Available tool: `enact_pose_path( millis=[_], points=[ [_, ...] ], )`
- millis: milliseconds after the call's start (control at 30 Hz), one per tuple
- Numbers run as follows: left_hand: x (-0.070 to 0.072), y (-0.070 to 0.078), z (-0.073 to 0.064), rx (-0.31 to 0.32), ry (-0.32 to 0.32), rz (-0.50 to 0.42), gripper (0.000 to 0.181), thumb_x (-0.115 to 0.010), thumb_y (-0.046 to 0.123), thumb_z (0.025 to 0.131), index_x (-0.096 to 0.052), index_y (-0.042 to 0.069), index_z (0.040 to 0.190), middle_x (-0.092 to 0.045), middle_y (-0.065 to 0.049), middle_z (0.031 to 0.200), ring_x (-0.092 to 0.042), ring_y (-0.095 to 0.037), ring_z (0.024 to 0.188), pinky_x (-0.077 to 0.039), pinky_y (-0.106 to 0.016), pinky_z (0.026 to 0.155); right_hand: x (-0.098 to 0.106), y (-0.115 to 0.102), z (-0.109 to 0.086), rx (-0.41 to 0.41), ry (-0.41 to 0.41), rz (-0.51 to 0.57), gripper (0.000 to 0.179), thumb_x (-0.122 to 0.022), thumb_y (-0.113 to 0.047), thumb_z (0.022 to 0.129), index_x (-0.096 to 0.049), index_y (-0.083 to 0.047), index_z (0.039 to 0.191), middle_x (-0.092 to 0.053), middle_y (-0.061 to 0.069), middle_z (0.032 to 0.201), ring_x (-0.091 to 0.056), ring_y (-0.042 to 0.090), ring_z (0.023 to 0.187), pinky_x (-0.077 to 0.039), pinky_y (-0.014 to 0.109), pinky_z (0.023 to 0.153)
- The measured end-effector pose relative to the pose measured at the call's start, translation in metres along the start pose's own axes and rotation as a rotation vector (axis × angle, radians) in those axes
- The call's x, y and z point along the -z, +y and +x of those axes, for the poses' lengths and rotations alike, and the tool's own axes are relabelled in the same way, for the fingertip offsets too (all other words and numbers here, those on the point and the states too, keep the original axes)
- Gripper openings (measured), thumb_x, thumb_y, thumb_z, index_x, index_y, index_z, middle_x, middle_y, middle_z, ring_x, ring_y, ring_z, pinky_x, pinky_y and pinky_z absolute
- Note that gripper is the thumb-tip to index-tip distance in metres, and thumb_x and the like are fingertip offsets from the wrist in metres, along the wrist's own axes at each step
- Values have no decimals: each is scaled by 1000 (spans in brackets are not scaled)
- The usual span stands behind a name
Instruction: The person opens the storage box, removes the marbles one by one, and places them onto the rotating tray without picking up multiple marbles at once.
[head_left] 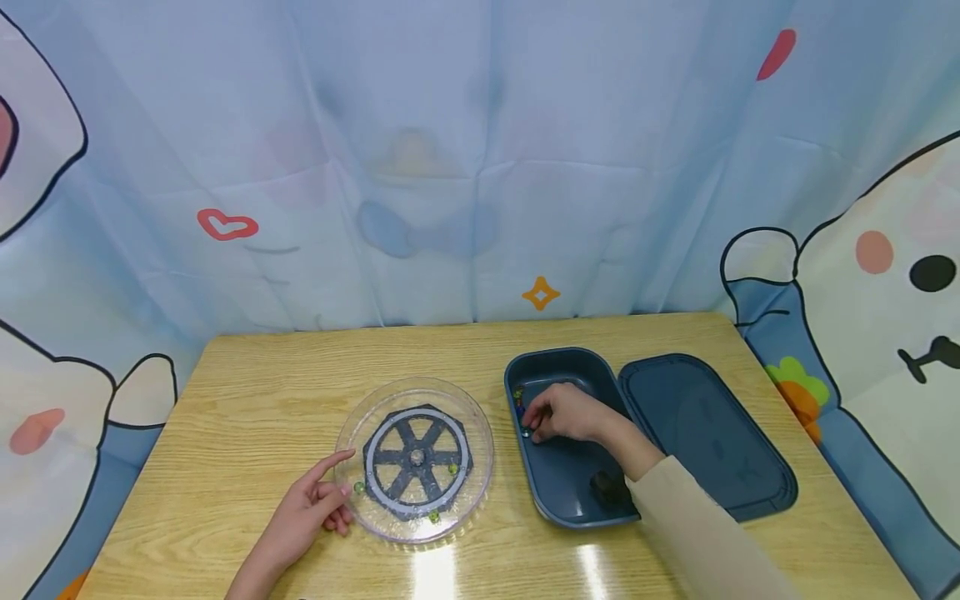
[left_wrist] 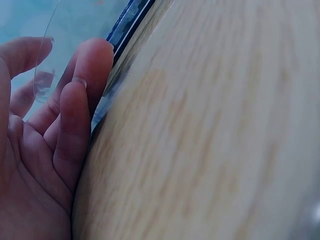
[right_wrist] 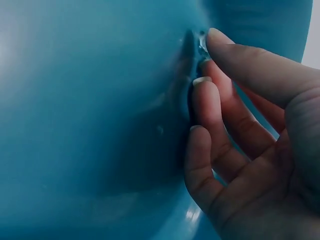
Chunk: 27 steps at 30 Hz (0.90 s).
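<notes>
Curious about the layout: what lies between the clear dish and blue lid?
The blue box, with the right hand in it, stands between the clear dish and blue lid in the head view.

head: bright | table [head_left: 247, 400]: 2 glare streaks (low in frame) | wrist views: dimmer, blurry
</notes>
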<state>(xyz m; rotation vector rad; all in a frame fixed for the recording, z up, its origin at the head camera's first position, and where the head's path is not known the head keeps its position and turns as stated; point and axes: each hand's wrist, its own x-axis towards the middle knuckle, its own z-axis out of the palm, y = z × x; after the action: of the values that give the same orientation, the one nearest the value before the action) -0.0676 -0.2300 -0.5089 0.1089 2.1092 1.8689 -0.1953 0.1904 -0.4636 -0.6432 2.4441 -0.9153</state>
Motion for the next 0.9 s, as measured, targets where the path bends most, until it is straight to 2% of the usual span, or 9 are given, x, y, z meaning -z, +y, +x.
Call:
enact_pose_path(
  millis=[567, 900],
  points=[
    [-1, -1, 0, -4, 12, -4, 58, -59, 15, 102, -34, 5, 153, -65, -20, 75, -65, -22, 59, -59, -35, 59, -6, 1, 3, 13, 12, -19, 13, -82, -6, 80, -75, -11, 89, -65, -7, 76, -60, 9, 70, -52, 26, 64],
    [-1, -1, 0, -21, 9, -14, 57, -59, 13, 101, -34, 4, 152, -65, -19, 75, -65, -21, 59, -59, -36, 59, -5, 3, 1, 18, 6, 64, 10, -75, 0, 86, -74, -7, 92, -69, -4, 78, -64, 12, 73, -54, 29, 66]
  ],
)
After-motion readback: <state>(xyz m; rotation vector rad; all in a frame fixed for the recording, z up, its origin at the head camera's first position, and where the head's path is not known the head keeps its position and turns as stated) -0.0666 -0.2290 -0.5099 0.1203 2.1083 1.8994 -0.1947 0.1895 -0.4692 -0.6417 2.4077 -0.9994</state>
